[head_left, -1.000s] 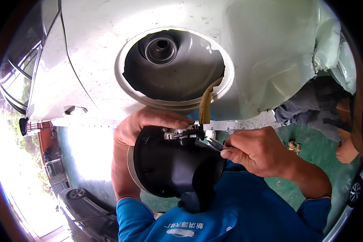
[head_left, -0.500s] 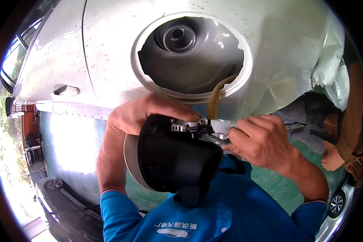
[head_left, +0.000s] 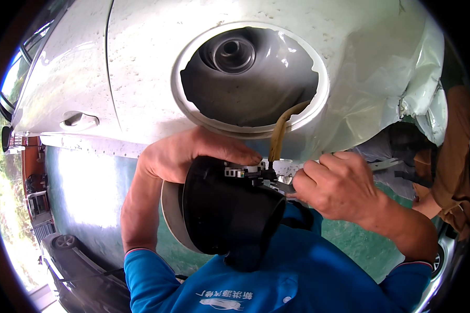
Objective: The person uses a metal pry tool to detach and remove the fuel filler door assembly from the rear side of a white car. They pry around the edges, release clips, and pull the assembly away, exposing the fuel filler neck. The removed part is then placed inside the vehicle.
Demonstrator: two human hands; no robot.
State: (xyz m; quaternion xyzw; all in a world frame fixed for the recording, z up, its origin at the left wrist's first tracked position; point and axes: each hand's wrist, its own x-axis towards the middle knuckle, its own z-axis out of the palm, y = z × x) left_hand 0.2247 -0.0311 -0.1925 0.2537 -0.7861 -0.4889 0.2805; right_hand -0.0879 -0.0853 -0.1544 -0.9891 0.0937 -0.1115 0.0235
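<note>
My left hand (head_left: 193,152) is closed over the upper edge of a black fuel filler housing (head_left: 230,206), its thumb resting by a small white-and-black latch mechanism (head_left: 249,172). A pale round flap (head_left: 172,216) sits at the housing's left side. A yellowish sleeved cable (head_left: 280,134) comes down from the round opening (head_left: 178,88) in the white car panel and meets the mechanism. Beside that joint, my right hand (head_left: 335,185) is closed on a slim grey metal tool (head_left: 283,187), its tip against or very near the mechanism. Fingers hide most of the tool, so its kind is unclear.
The white car panel (head_left: 141,68) spans the top, crumpled at its right end (head_left: 420,104). A door handle (head_left: 79,121) is at left. Another person's arm (head_left: 454,156) shows at far right. A dark car (head_left: 83,271) stands lower left on the green floor (head_left: 355,245).
My right hand has turned slightly, knuckles higher, and shifted a little left toward the mechanism. My left hand keeps its hold on the housing. The view has shifted slightly.
</note>
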